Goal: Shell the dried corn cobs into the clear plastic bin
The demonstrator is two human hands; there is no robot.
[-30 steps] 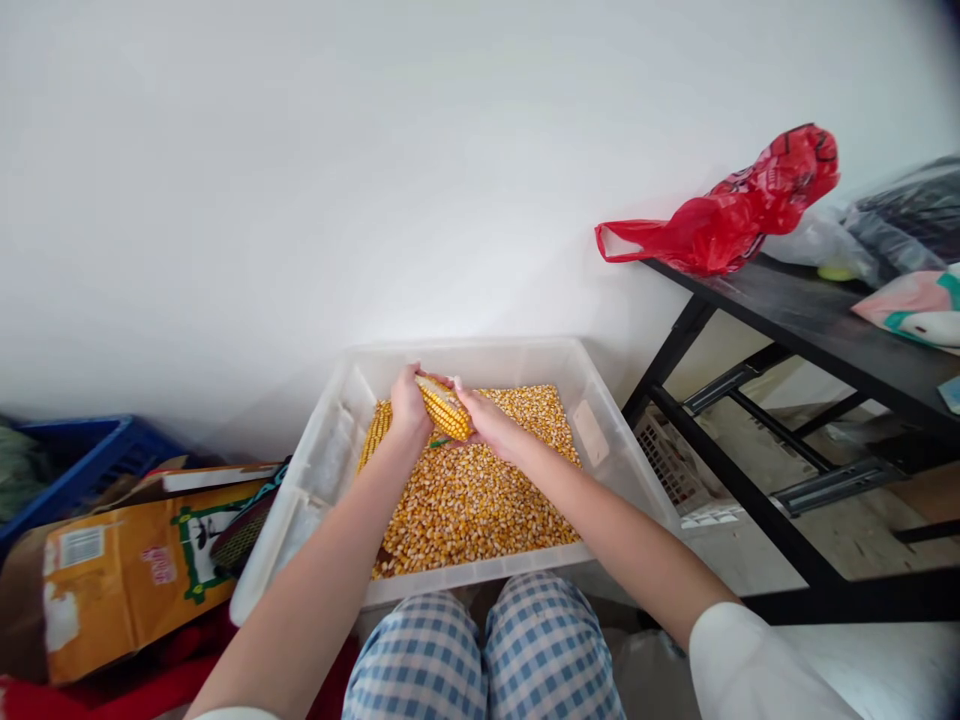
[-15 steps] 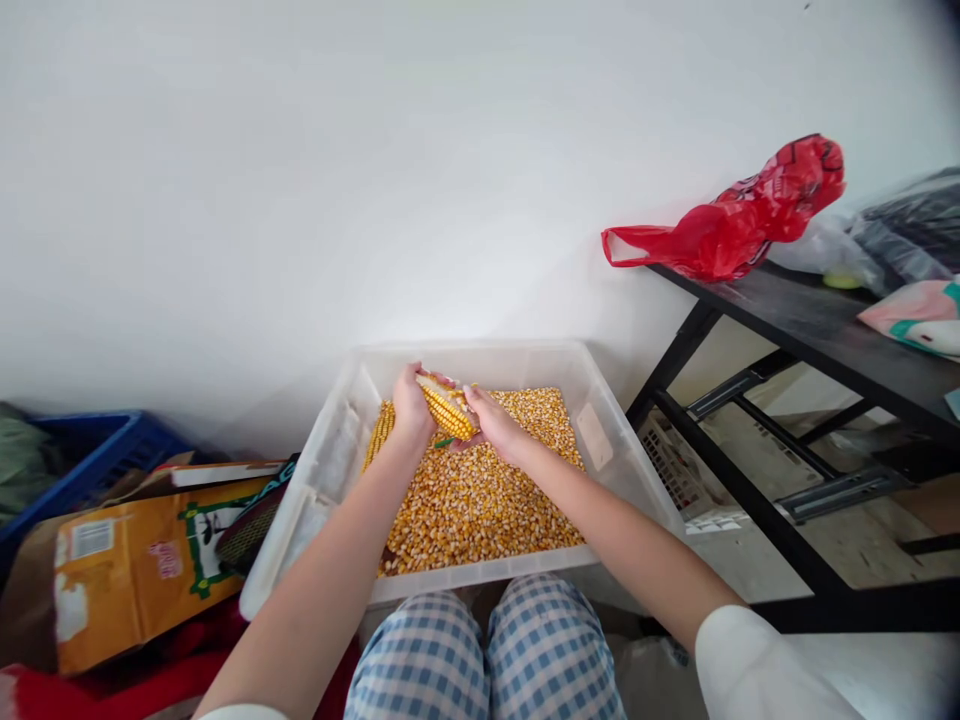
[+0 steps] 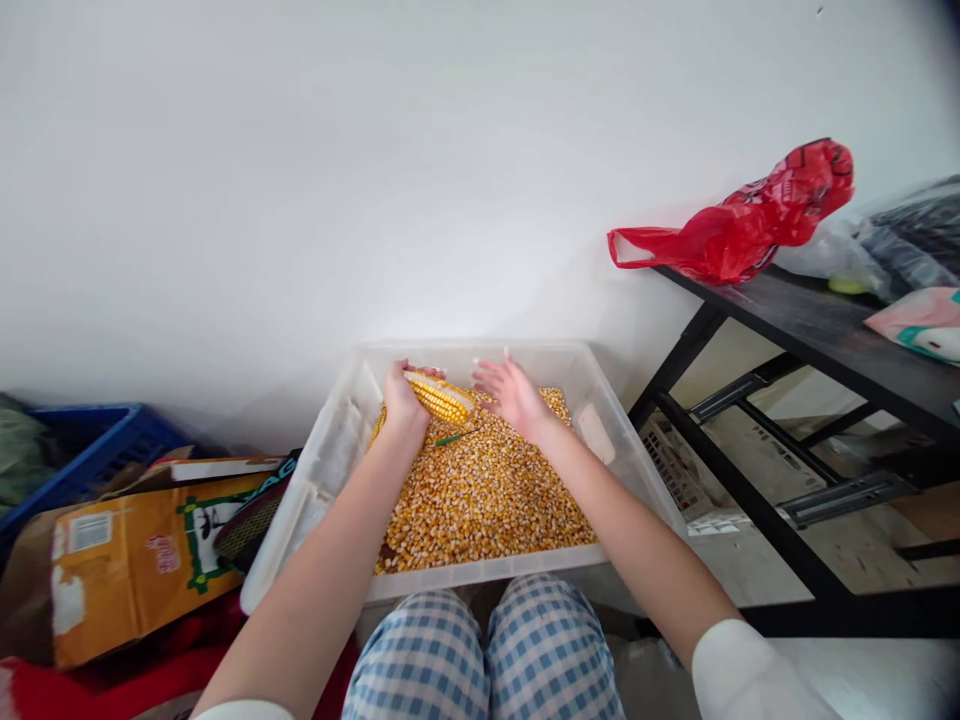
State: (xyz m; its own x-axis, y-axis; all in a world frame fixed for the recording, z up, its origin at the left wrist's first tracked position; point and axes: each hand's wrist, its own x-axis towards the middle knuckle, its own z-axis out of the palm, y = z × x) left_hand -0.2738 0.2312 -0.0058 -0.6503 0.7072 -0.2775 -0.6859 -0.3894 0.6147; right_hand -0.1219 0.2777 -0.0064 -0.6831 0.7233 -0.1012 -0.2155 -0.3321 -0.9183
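Cob (image 3: pixel 442 401) lies clasped in the left hand (image 3: pixel 403 402) above the tub (image 3: pixel 487 572), presumably so kernels (image 3: pixel 491 500) land inside, the right hand (image 3: pixel 517 400) spread, empty.

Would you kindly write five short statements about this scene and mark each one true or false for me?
1. The left hand holds a corn cob. True.
2. The right hand is closed around the corn cob. False: it is open and not gripping the cob.
3. Loose kernels lie in the plastic bin. True.
4. The red bag lies inside the plastic bin. False: it lies on the black table, partly over its edge.
5. In the picture, a blue crate stands to the left of the plastic bin. True.
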